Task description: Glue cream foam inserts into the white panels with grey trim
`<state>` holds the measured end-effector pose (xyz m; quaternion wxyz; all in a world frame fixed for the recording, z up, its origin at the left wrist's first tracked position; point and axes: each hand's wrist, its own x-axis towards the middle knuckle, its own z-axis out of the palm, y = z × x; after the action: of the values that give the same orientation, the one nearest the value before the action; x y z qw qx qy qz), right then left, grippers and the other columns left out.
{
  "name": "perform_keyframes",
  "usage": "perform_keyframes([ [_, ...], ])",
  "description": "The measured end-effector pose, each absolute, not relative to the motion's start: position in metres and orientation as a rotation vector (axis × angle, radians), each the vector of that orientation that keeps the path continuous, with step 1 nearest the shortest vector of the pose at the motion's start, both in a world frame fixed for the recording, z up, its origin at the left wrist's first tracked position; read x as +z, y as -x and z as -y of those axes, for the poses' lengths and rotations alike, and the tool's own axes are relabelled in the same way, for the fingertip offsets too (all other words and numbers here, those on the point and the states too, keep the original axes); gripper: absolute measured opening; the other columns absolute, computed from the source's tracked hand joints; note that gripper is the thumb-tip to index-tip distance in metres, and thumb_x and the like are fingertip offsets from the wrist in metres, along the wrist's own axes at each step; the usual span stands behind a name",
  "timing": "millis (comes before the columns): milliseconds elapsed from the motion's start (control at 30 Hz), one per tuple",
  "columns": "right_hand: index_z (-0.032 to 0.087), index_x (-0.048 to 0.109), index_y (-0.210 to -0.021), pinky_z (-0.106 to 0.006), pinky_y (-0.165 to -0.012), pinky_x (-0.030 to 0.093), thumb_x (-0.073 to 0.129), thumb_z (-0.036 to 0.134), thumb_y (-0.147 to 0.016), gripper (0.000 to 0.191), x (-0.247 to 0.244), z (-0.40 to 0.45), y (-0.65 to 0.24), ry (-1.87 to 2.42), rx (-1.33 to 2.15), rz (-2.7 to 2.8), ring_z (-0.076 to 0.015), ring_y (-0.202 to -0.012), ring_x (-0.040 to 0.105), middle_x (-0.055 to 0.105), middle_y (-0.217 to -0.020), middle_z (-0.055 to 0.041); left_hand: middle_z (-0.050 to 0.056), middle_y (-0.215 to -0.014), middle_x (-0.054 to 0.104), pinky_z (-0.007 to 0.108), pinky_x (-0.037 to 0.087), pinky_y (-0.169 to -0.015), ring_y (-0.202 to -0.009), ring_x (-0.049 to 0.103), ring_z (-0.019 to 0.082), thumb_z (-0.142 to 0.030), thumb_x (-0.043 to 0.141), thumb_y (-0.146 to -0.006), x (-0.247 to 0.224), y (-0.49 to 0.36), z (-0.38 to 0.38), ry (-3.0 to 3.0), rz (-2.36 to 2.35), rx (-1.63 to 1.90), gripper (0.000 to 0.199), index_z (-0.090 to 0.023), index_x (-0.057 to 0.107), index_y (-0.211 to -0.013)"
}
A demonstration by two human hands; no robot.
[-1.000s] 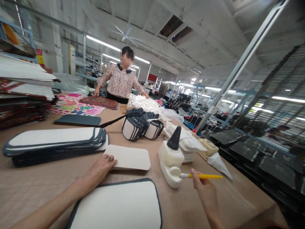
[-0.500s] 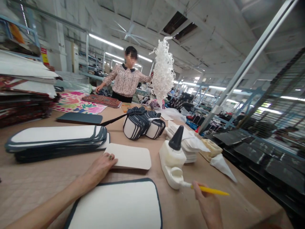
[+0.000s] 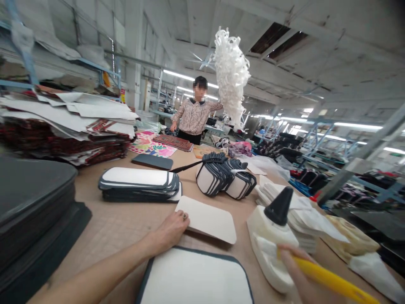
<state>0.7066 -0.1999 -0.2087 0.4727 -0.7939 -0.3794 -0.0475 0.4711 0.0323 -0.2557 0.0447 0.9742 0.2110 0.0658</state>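
Observation:
My left hand [image 3: 173, 230] is closed on the left end of a white rounded board [image 3: 209, 221], which tilts slightly above the table. My right hand [image 3: 299, 270], partly blurred, grips a yellow-handled brush [image 3: 332, 280]. The brush's head is against the opening of a white plastic glue bottle [image 3: 270, 253] with a black cone cap [image 3: 280, 206]; its bristles cannot be made out. Below my left hand lies a large white panel [image 3: 196, 280] with a dark border.
Dark-edged white pieces [image 3: 136, 177] are stacked behind my left hand. Bundled pieces [image 3: 215, 175] stand beyond the board. Dark panels [image 3: 34, 202] pile up at left, near patterned sheets [image 3: 69, 122]. White cloths [image 3: 303, 215] lie behind the bottle. A person [image 3: 196, 116] stands across the table, holding white strips [image 3: 232, 78].
The view has turned left and shifted closer. My right hand and the brush have come nearer the camera, beside the bottle. My left hand keeps hold of the board.

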Motion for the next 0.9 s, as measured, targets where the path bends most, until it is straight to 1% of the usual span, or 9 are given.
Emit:
perform_keyframes([
  [33, 0.026, 0.066, -0.08, -0.029, -0.05, 0.045, 0.054, 0.055, -0.07, 0.033, -0.202, 0.173, -0.699, 1.913, -0.065, 0.963, -0.0194, -0.056, 0.056, 0.06, -0.061, -0.0026, 0.01, -0.104, 0.056, 0.032, 0.041, -0.086, -0.098, 0.048, 0.021, 0.002, 0.04, -0.074, -0.256, -0.469, -0.032, -2.967, -0.646, 0.205, 0.028, -0.016, 0.053, -0.091],
  [100, 0.019, 0.064, -0.077, -0.027, -0.049, 0.041, 0.052, 0.056, -0.071, 0.039, -0.195, 0.115, -0.682, 1.768, 0.228, 1.019, -0.0148, -0.048, 0.048, 0.05, -0.051, 0.0012, 0.01, -0.108, 0.054, 0.032, 0.041, -0.087, -0.101, 0.047, 0.021, 0.003, 0.039, -0.073, -0.258, -0.465, -0.031, -2.946, -0.652, 0.226, 0.031, -0.016, 0.052, -0.094],
  [167, 0.018, 0.06, -0.068, -0.024, -0.045, 0.036, 0.051, 0.057, -0.071, 0.041, -0.197, 0.064, -0.667, 1.658, 0.376, 1.075, -0.0123, -0.045, 0.043, 0.044, -0.047, 0.0039, 0.008, -0.109, 0.053, 0.032, 0.04, -0.089, -0.104, 0.045, 0.021, 0.003, 0.04, -0.071, -0.26, -0.462, -0.032, -2.928, -0.648, 0.248, 0.034, -0.018, 0.051, -0.096],
  [267, 0.019, 0.055, -0.061, -0.023, -0.043, 0.033, 0.051, 0.055, -0.07, 0.038, -0.211, 0.012, -0.652, 1.604, 0.452, 1.147, -0.0104, -0.043, 0.039, 0.039, -0.046, 0.006, 0.007, -0.109, 0.052, 0.032, 0.038, -0.09, -0.106, 0.044, 0.02, 0.002, 0.04, -0.072, -0.262, -0.461, -0.036, -2.896, -0.634, 0.267, 0.034, -0.019, 0.051, -0.096],
  [433, 0.016, 0.058, -0.068, -0.022, -0.043, 0.032, 0.049, 0.05, -0.071, 0.035, -0.233, -0.028, -0.64, 1.577, 0.527, 1.225, -0.0103, -0.042, 0.039, 0.041, -0.045, 0.0057, 0.007, -0.105, 0.053, 0.034, 0.039, -0.088, -0.103, 0.044, 0.022, -0.001, 0.042, -0.073, -0.257, -0.465, -0.041, -2.862, -0.627, 0.232, 0.028, -0.02, 0.052, -0.09],
  [567, 0.017, 0.06, -0.065, -0.024, -0.049, 0.036, 0.051, 0.046, -0.068, 0.031, -0.241, -0.038, -0.646, 1.615, 0.499, 1.263, -0.0128, -0.048, 0.046, 0.05, -0.049, 0.0024, 0.008, -0.108, 0.052, 0.035, 0.04, -0.085, -0.104, 0.044, 0.023, -0.001, 0.041, -0.073, -0.25, -0.467, -0.04, -2.856, -0.656, 0.147, 0.029, -0.02, 0.052, -0.093],
  [667, 0.018, 0.059, -0.06, -0.026, -0.053, 0.037, 0.052, 0.046, -0.064, 0.029, -0.245, -0.022, -0.673, 1.703, 0.415, 1.241, -0.0154, -0.052, 0.051, 0.056, -0.053, -0.0001, 0.008, -0.109, 0.052, 0.037, 0.04, -0.087, -0.106, 0.043, 0.023, 0.0, 0.039, -0.074, -0.248, -0.468, -0.038, -2.836, -0.68, 0.128, 0.03, -0.02, 0.052, -0.093],
  [800, 0.018, 0.058, -0.055, -0.029, -0.052, 0.034, 0.054, 0.046, -0.06, 0.029, -0.242, 0.025, -0.728, 1.885, 0.271, 1.128, -0.0197, -0.051, 0.053, 0.056, -0.049, -0.0026, 0.008, -0.108, 0.052, 0.037, 0.039, -0.087, -0.104, 0.044, 0.023, 0.003, 0.039, -0.07, -0.252, -0.468, -0.041, -2.779, -0.646, 0.193, 0.033, -0.019, 0.055, -0.088],
  [900, 0.017, 0.058, -0.055, -0.03, -0.053, 0.034, 0.055, 0.045, -0.06, 0.028, -0.234, 0.049, -0.745, 1.949, 0.202, 1.077, -0.0217, -0.053, 0.054, 0.055, -0.049, -0.0038, 0.006, -0.105, 0.054, 0.033, 0.039, -0.086, -0.1, 0.045, 0.021, 0.005, 0.039, -0.064, -0.258, -0.467, -0.055, -2.694, -0.608, 0.288, 0.034, -0.018, 0.056, -0.083],
])
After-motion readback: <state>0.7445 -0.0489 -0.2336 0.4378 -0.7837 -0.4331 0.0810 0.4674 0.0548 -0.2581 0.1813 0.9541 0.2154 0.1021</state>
